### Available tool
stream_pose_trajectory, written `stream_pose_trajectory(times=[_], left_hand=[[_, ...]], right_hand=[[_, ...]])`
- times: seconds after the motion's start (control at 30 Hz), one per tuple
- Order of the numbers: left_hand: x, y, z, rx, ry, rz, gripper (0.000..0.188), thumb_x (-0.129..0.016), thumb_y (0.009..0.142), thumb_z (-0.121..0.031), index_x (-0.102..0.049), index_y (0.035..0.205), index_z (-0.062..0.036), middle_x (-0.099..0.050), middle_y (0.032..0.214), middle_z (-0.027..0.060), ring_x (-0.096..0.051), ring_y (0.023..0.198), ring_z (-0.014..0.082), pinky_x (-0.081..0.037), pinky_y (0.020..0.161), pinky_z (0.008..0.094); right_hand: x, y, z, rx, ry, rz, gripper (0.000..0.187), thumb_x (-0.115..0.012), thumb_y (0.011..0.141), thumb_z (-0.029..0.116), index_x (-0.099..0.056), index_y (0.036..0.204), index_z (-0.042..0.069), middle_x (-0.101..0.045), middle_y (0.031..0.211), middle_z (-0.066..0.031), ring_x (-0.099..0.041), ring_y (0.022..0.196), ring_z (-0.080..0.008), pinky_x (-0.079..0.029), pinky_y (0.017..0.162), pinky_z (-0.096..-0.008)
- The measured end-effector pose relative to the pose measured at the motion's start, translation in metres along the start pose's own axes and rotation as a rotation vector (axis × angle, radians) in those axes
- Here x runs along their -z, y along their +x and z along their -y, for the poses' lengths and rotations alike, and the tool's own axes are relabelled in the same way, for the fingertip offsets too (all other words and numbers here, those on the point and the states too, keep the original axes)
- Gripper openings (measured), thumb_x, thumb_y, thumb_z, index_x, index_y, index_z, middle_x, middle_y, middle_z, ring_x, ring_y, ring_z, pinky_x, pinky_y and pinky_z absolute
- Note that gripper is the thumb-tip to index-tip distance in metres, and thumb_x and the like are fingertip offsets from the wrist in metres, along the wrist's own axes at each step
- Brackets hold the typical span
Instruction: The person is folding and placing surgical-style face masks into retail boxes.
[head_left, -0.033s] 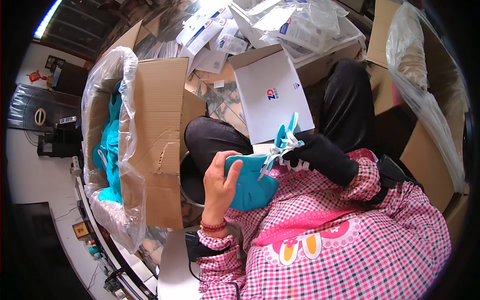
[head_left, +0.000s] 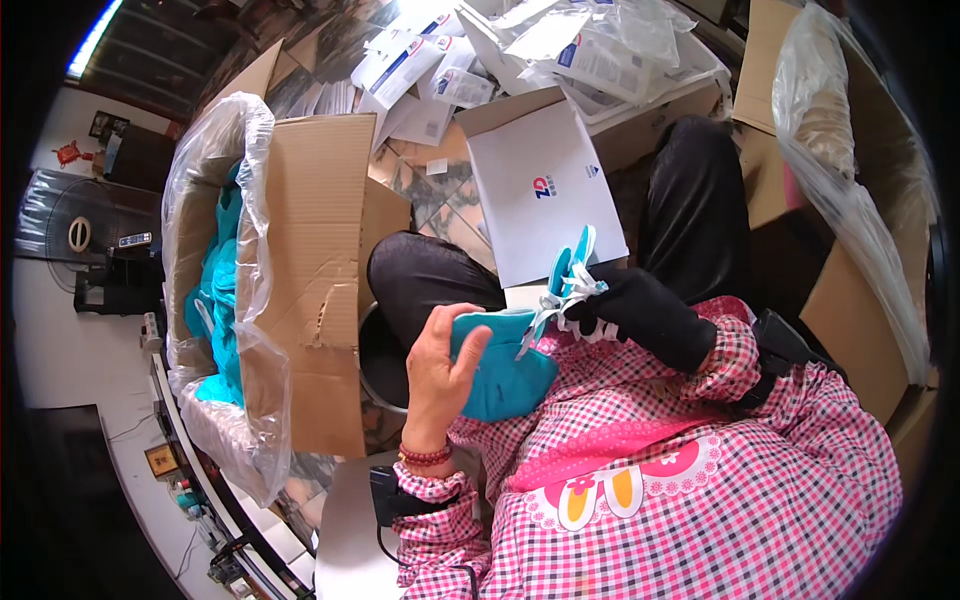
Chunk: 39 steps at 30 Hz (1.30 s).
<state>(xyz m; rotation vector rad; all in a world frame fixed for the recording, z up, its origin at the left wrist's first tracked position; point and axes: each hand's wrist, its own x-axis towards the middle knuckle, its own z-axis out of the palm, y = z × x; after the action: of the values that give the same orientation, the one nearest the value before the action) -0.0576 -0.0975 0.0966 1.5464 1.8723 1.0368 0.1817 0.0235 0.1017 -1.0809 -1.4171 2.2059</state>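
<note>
My left hand (head_left: 436, 375), bare with a red bead bracelet, is at the left edge of a teal face mask (head_left: 508, 382). Its thumb lies in front of the mask and the fingers curl behind the edge. My right hand (head_left: 640, 310), in a black glove, is closed around white ear straps (head_left: 578, 290). Narrow teal mask edges (head_left: 572, 262) stick up beyond this grip. The gloved fingertips are partly hidden by the straps. Both hands are above my lap, in front of a checked pink apron.
A cardboard box (head_left: 310, 290) lined with clear plastic stands at left, with teal masks (head_left: 222, 300) inside. An open white carton (head_left: 545, 190) lies ahead. Printed bags (head_left: 620, 65) fill a white box behind it. Another plastic-lined box (head_left: 870, 260) is at right.
My left thumb has shifted very slightly on the mask. Nothing else visibly differs.
</note>
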Motion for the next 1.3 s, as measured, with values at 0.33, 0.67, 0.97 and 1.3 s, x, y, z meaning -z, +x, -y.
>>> stream_pose_trajectory(times=[0.33,0.67,0.97,1.3], left_hand=[[0.002,-0.013,-0.029,-0.054,0.375,0.205,0.088,-0.085,0.071,-0.019,-0.043,0.148,-0.0229,-0.056,0.125,0.009,-0.067,0.089,0.0298,-0.058,0.07,0.0389],[-0.005,-0.008,-0.02,-0.108,0.534,0.355,0.024,-0.077,0.081,-0.021,-0.067,0.099,-0.0086,-0.059,0.117,0.0093,-0.068,0.085,0.0295,-0.055,0.068,0.0385],[0.001,0.006,-0.046,-0.132,0.233,0.383,0.014,-0.075,0.081,-0.009,-0.067,0.091,-0.0035,-0.064,0.105,0.0105,-0.066,0.085,0.029,-0.053,0.073,0.0347],[0.022,0.006,-0.038,0.071,-0.33,0.476,0.01,-0.068,0.085,-0.001,-0.067,0.095,-0.0001,-0.057,0.12,0.0127,-0.057,0.111,0.0239,-0.042,0.096,0.0321]], right_hand=[[0.02,0.006,-0.029,-0.083,0.41,0.037,0.025,-0.052,0.091,0.012,-0.067,0.105,-0.003,-0.068,0.087,-0.0087,-0.065,0.087,-0.018,-0.049,0.083,-0.0315],[0.019,0.0,-0.025,-0.086,0.525,-0.02,0.027,-0.051,0.092,0.017,-0.066,0.098,-0.004,-0.068,0.086,-0.0109,-0.065,0.086,-0.0202,-0.05,0.085,-0.0324],[-0.011,0.0,-0.022,0.481,-0.751,0.137,0.04,-0.069,0.085,0.01,-0.062,0.124,0.008,-0.071,0.097,-0.0171,-0.071,0.082,-0.0311,-0.057,0.076,-0.0398],[-0.006,0.01,-0.031,0.701,-0.725,0.228,0.036,-0.07,0.086,0.016,-0.064,0.12,0.007,-0.07,0.104,-0.0175,-0.07,0.092,-0.0349,-0.057,0.083,-0.0402]])
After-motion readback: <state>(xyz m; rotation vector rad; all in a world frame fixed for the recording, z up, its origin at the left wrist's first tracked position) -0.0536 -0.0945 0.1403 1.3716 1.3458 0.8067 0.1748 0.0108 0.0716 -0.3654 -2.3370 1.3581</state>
